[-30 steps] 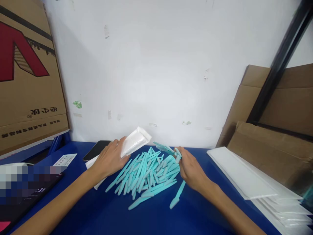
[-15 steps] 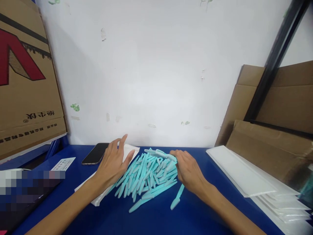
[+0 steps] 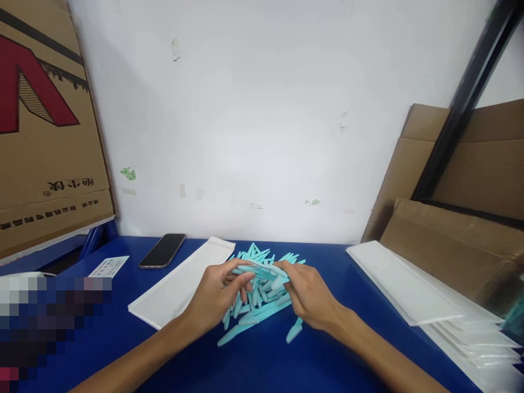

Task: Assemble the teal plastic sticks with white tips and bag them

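Observation:
A pile of turquoise sticks with wider, paler ends (image 3: 262,316) lies on the blue table in front of me. Above it, my right hand (image 3: 309,292) grips a small bunch of these sticks (image 3: 262,267) at their right end. Thumb and fingers of my left hand (image 3: 219,292) close on the other end, so the bunch spans both hands roughly level. The hands partly hide the pile. One loose stick (image 3: 293,331) lies apart, just below my right hand. To the left of my left hand, a flat white packet (image 3: 176,286) rests on the table.
A dark phone (image 3: 162,251) and a printed card (image 3: 108,266) lie at the left. Stacked white packets (image 3: 405,286) occupy the right side, beside folded cardboard (image 3: 446,256). A large carton (image 3: 49,153) stands at the left, and a white wall (image 3: 262,120) rises behind the table.
My left hand has moved right and down from over the white packet, and its fingers have closed on the bunch. My right hand still holds the bunch in nearly the same place.

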Demonstrator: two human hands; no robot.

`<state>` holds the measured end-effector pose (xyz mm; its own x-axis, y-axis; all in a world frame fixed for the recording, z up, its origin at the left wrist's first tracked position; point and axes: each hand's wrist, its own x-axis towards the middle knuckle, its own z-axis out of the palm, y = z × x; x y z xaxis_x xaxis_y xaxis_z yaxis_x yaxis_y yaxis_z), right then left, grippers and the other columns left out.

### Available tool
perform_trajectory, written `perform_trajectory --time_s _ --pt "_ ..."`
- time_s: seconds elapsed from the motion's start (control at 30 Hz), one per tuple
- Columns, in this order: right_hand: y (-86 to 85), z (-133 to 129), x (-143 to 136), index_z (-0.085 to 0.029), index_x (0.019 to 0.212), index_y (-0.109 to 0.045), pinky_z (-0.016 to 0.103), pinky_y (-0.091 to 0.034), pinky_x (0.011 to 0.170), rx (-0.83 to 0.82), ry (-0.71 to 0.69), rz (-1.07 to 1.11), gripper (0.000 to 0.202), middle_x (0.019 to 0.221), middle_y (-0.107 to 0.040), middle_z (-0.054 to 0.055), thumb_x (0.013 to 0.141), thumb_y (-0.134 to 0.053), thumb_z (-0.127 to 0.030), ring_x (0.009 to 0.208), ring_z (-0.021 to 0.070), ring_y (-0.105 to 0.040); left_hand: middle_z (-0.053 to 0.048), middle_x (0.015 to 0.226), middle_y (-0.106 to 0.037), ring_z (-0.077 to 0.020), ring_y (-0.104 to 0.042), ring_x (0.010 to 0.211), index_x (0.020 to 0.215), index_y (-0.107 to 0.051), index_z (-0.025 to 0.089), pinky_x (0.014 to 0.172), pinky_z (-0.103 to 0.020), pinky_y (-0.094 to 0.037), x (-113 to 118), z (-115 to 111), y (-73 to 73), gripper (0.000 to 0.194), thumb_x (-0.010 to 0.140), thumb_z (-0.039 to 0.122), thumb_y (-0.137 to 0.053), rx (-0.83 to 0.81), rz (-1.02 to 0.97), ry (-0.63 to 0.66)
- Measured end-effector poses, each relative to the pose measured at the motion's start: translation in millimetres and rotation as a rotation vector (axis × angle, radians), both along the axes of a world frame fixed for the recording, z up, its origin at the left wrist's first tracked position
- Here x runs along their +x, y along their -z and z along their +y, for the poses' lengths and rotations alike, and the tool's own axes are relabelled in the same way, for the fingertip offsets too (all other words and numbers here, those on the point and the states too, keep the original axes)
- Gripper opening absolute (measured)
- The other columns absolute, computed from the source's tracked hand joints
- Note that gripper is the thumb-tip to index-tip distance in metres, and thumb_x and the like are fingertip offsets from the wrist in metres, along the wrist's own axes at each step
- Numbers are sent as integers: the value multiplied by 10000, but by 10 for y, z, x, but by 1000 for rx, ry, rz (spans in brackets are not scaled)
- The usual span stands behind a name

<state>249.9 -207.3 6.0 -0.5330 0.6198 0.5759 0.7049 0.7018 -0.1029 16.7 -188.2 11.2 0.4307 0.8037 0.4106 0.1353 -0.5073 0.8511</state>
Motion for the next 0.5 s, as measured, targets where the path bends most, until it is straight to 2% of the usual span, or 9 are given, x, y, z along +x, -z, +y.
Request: perform_trajectory --time_s 0.27,0.4,0.5 --pt "-35 -25 -6 -166 1206 -472 270 -300 577 -45 23 -38 309 756 -599 11 914 -383 -120 599 156 -481 9 660 -638 -137 -617 506 870 -594 158 417 -207 -450 11 -23 -13 299 931 448 -559 -152 -37 52" --pt "-20 -14 -2 -168 1227 -468 271 -294 580 -16 39 -60 329 760 -615 17 917 -373 -111 609 161 -503 11 711 -635 -139 -618 522 888 -581 172 402 -212 -452 4 14 28 305 936 471 -542 -156 -14 65" --pt "-2 -3 -5 -174 1232 -472 273 -294 590 25 43 -83 353 775 -632 24 905 -368 -87 633 167 -524 14 725 -632 -122 -599 505 856 -584 179 405 -204 -445 -9 36 43 303 936 469 -545 -128 14 22"
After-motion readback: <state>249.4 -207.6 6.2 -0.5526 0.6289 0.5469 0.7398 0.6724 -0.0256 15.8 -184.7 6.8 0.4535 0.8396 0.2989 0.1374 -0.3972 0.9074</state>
